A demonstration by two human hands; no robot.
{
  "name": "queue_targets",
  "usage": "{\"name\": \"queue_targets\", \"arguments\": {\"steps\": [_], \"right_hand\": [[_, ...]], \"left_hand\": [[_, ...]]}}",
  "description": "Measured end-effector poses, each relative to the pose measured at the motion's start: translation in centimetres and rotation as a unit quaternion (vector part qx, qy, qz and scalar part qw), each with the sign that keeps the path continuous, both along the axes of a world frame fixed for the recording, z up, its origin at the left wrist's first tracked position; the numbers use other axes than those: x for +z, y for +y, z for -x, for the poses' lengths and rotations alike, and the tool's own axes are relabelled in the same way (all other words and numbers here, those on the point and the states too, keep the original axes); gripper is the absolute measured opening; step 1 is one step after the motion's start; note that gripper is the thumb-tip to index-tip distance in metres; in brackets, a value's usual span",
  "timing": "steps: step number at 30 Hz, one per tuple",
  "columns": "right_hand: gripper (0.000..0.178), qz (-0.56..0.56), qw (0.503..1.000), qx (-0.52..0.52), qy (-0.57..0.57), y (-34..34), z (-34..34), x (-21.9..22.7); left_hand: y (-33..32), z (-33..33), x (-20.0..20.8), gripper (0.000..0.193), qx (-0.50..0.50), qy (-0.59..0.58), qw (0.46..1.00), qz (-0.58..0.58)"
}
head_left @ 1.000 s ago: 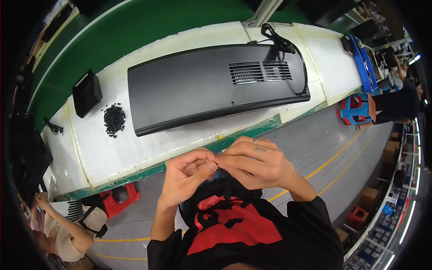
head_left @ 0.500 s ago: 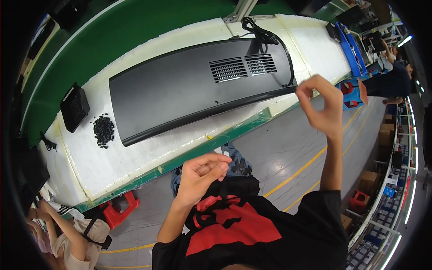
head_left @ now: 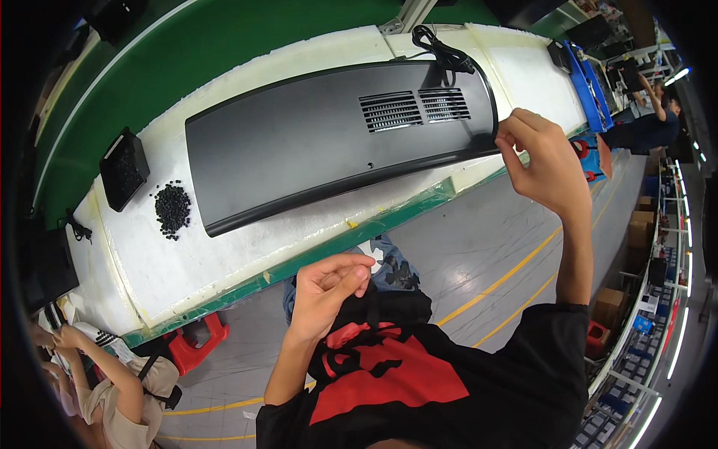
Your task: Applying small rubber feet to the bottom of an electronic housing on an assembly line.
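A long, dark grey panel (head_left: 292,142) with two slotted vents lies flat on the white bench. My right hand (head_left: 544,159) is at its near right corner, thumb and fingertips pinched together against the edge. Whatever is between those fingertips is too small to make out. Lower down, in front of the bench edge, my left hand (head_left: 327,293) is held in the air with fingers curled and thumb pressed to them. Its contents, if any, are hidden. Left of the panel sit a heap of small black pieces (head_left: 173,209) and a black open bin (head_left: 124,170).
A coiled black cable (head_left: 441,52) rests at the panel's far right corner. A blue tray (head_left: 587,86) stands at the bench's right end. Red stools (head_left: 198,344) are below. Co-workers are at lower left (head_left: 123,382) and far right (head_left: 647,123).
My right hand has come in against the panel's corner, its loop of thumb and finger now tighter. My left hand has barely moved. The whole view has shifted slightly.
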State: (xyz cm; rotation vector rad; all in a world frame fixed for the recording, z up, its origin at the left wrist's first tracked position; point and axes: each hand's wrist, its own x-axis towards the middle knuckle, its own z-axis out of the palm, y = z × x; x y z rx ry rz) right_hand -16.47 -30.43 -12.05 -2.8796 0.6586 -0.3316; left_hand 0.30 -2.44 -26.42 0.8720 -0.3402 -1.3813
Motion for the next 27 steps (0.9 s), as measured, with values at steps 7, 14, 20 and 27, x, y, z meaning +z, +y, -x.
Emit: {"name": "queue_targets", "arguments": {"steps": [7, 14, 20, 27], "right_hand": [[0.016, -0.193, 0.966, -0.114, 0.129, -2.4, -1.8, 1.1], [0.034, -0.507, 0.837, -0.198, -0.057, -4.6, 0.8, -2.1], [0.044, -0.568, 0.801, -0.130, -0.136, -5.5, 2.1, -5.0], [0.025, -0.530, 0.798, -0.195, -0.211, -3.4, 3.4, -6.4]], "left_hand": [[0.7, -0.5, -0.4, 0.020, 0.018, -0.001, 1.000, 0.001], [0.4, -0.7, 0.2, 0.022, 0.049, 0.073, 0.994, 0.059], [-0.7, -0.7, 0.8, 0.023, 0.059, 0.192, 0.968, 0.152], [-1.0, -0.2, 1.6, 0.021, 0.065, 0.185, 0.967, 0.163]]}}
